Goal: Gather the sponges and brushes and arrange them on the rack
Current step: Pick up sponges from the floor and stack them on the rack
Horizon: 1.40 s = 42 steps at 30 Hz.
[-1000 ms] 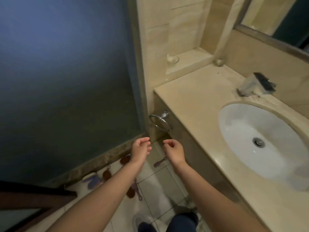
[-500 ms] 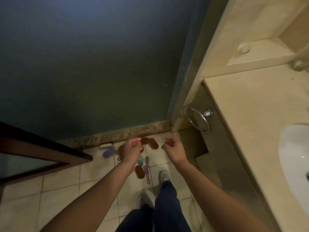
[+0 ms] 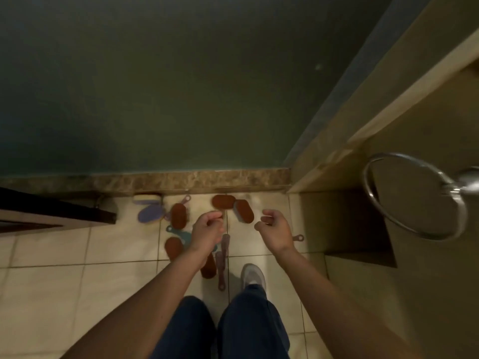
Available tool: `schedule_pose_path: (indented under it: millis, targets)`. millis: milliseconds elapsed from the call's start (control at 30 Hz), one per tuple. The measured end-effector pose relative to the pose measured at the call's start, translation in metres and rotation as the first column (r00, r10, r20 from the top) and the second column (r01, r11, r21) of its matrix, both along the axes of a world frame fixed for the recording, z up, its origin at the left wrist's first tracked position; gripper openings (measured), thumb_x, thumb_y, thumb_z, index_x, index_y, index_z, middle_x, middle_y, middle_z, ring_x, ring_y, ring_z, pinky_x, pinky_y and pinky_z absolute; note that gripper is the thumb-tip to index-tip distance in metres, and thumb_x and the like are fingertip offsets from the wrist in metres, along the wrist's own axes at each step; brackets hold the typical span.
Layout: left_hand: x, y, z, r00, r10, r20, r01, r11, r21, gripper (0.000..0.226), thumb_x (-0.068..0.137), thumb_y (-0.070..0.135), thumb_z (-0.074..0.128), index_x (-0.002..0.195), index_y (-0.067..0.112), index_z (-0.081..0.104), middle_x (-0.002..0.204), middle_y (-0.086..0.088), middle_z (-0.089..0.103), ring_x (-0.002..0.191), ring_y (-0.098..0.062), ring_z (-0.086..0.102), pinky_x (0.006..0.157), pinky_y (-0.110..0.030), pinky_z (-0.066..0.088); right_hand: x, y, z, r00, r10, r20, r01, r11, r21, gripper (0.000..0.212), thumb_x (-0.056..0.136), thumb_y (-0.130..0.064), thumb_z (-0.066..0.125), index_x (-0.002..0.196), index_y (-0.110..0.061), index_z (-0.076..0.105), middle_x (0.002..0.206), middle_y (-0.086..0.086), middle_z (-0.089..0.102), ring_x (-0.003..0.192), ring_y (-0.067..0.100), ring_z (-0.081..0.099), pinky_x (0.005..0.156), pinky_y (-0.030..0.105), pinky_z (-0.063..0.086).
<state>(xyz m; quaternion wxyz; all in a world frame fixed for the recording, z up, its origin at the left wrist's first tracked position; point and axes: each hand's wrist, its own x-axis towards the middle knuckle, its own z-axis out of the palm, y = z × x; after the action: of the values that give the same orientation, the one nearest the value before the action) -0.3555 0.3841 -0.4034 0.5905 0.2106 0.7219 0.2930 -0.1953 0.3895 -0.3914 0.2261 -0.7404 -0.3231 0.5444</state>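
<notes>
Several brown-padded brushes with pink or teal handles lie scattered on the tiled floor by the marble threshold: one brush [image 3: 178,215] at the left, another brush [image 3: 223,201] near the threshold, a third brush [image 3: 243,211] beside it. A purple sponge [image 3: 149,213] and a pale sponge [image 3: 146,198] lie further left. My left hand [image 3: 207,230] hovers above the pile with fingers loosely curled, holding nothing. My right hand [image 3: 275,230] hangs beside it, fingers curled apart, also holding nothing. No rack is in view.
A frosted glass shower panel [image 3: 155,86] fills the top. A dark wooden door edge [image 3: 51,211] juts in at the left. A chrome towel ring [image 3: 414,198] hangs on the vanity side at right. My shoe [image 3: 252,275] stands just behind the brushes.
My view has tilted down from the sink and counter to the floor, bringing the brushes and sponges closer below my hands. Both hands keep the same loose pose.
</notes>
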Motion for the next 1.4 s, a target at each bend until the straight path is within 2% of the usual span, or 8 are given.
schedule_pose_path:
  millis: [267,567,633,733,900,1067,1167,1400]
  targets:
    - [0.020,0.044,-0.189,0.999,-0.037,0.029,0.037,0.999,-0.016,0.019,0.097,0.015,0.050,0.115,0.018,0.057,0.110,-0.002,0.061,0.095,-0.015,0.062,0.081,-0.030,0.051,0.006,0.037,-0.199,1.000,-0.017,0.004,0.017,1.000,-0.019,0.034,0.084,-0.004,0.063,0.114,-0.016,0.053,0.086,-0.013,0.055,0.080,0.005,0.056,0.077,0.021,0.043]
    - [0.034,0.071,-0.323,0.997,-0.066,0.031,0.068,0.997,-0.041,0.031,0.094,0.014,0.052,0.125,0.017,0.053,0.114,-0.002,0.058,0.106,-0.018,0.057,0.090,-0.033,0.050,0.009,0.068,-0.342,0.999,0.016,-0.029,-0.016,1.000,-0.006,0.052,0.085,0.001,0.060,0.134,-0.013,0.048,0.118,0.006,0.056,0.096,0.011,0.054,0.084,0.022,0.044]
    - [0.035,0.074,-0.343,0.996,-0.091,-0.025,0.089,0.994,-0.062,0.033,0.093,0.014,0.053,0.126,0.017,0.053,0.117,-0.002,0.058,0.109,-0.018,0.055,0.097,-0.037,0.047,0.007,0.072,-0.363,0.999,0.034,-0.019,-0.034,0.999,-0.007,0.057,0.085,0.001,0.059,0.138,-0.014,0.045,0.128,0.008,0.053,0.111,0.017,0.054,0.098,0.029,0.046]
    - [0.037,0.077,-0.363,0.993,-0.098,-0.060,0.093,0.991,-0.093,0.035,0.092,0.015,0.055,0.127,0.016,0.054,0.119,-0.003,0.057,0.110,-0.018,0.053,0.103,-0.040,0.044,0.004,0.078,-0.387,0.998,0.056,-0.012,-0.056,0.998,-0.030,0.066,0.085,0.000,0.056,0.146,-0.016,0.037,0.144,0.010,0.044,0.131,0.024,0.045,0.110,0.042,0.039]
    - [0.042,0.075,-0.375,0.999,-0.033,-0.016,0.031,0.993,-0.114,0.032,0.091,0.019,0.058,0.122,0.019,0.053,0.120,-0.008,0.058,0.110,-0.020,0.055,0.102,-0.041,0.045,0.002,0.081,-0.406,0.997,0.054,-0.062,-0.059,0.995,-0.081,0.068,0.085,-0.003,0.055,0.148,-0.016,0.033,0.137,0.011,0.051,0.125,0.027,0.051,0.108,0.042,0.041]
    - [0.041,0.072,-0.375,0.994,0.108,-0.035,-0.109,0.993,-0.034,0.032,0.089,0.026,0.063,0.117,0.017,0.051,0.118,-0.010,0.058,0.102,-0.019,0.058,0.087,-0.033,0.050,-0.005,0.081,-0.402,0.998,-0.031,-0.054,0.034,0.998,0.048,0.020,0.086,-0.005,0.054,0.100,-0.014,0.063,0.102,0.005,0.066,0.096,0.023,0.062,0.084,0.033,0.050]
    - [0.031,0.074,-0.372,0.976,0.212,-0.042,-0.214,0.976,-0.048,0.045,0.088,0.031,0.065,0.124,0.009,0.050,0.118,-0.015,0.060,0.104,-0.027,0.062,0.091,-0.044,0.053,-0.018,0.083,-0.396,0.989,-0.034,-0.146,0.045,0.996,0.075,0.022,0.089,-0.003,0.049,0.083,-0.017,0.065,0.097,0.009,0.070,0.093,0.028,0.065,0.082,0.039,0.054]
    - [-0.004,0.069,-0.371,0.901,0.408,-0.144,-0.420,0.906,-0.056,0.046,0.089,0.035,0.061,0.124,0.011,0.044,0.116,-0.010,0.055,0.098,-0.023,0.056,0.081,-0.035,0.045,-0.054,0.097,-0.390,0.955,0.294,0.048,-0.298,0.933,0.200,0.024,0.083,-0.003,0.055,0.087,-0.025,0.065,0.102,-0.003,0.067,0.102,0.014,0.060,0.095,0.034,0.048]
